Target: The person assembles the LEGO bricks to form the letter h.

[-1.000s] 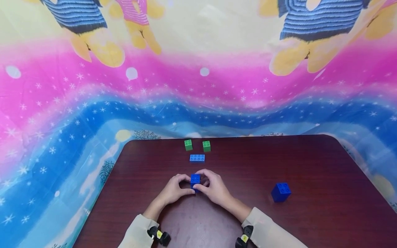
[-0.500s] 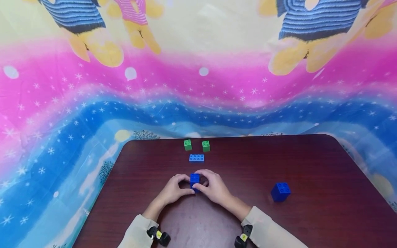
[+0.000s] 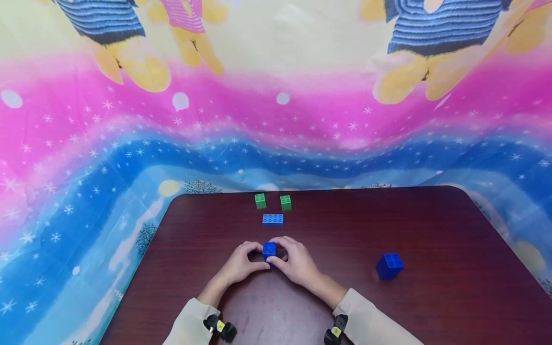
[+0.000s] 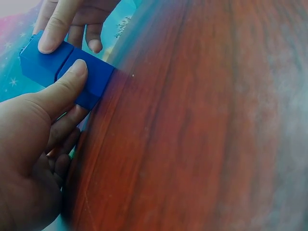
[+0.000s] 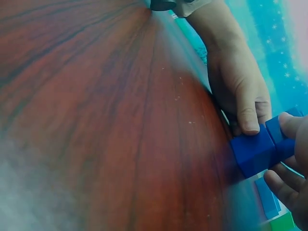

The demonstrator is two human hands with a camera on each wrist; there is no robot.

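A blue two-block stack [image 3: 269,248] was held upright.
The left hand [image 3: 238,264], at eight o'clock, pinched the lower block [image 4: 99,80] between fingers; the right hand [image 3: 300,263], at four, pinched the upper block [image 4: 36,63]. A light blue brick [image 3: 273,219] lay on the tabletop [image 3: 340,225] at twelve.

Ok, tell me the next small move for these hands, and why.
Probably press the top block down with the right hand: a dark seam shows between it and the bottom block, which the left hand pinches.
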